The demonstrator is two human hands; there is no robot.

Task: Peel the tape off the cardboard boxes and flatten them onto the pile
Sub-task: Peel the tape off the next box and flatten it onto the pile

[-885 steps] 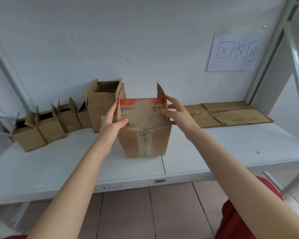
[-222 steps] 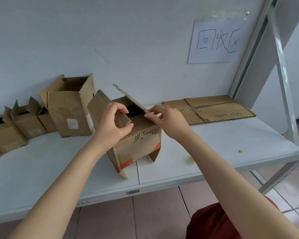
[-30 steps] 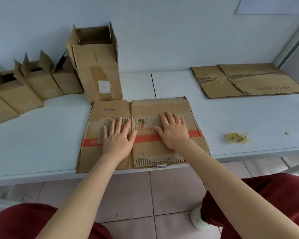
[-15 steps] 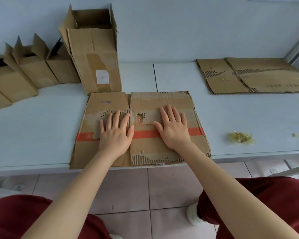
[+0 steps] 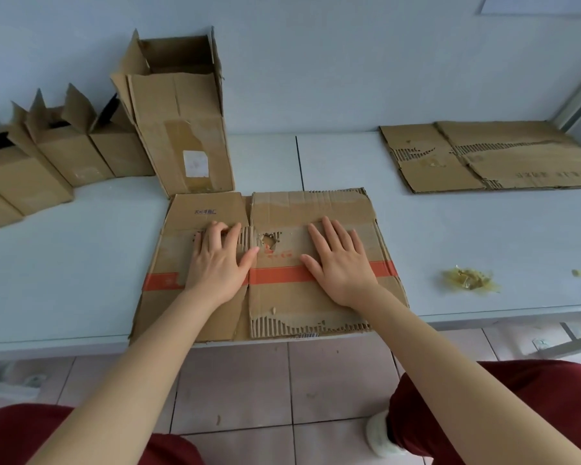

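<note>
On the long white table (image 5: 81, 263), a flattened brown cardboard box with an orange stripe (image 5: 316, 310) lies at the front edge, right in front of the person. A pile of flat brown cardboard (image 5: 517, 162) sits far back on the right, well apart from it. A tall open brown box (image 5: 182, 129) stands just behind the flat one, with small open brown boxes (image 5: 64, 152) in a row to its left. The left hand (image 5: 220, 263) and right hand (image 5: 341, 266) press down on the flat box, palms down, fingers stretched out, gripping nothing. A little crumpled ball of yellowish tape (image 5: 470, 280) lies to the right.
</note>
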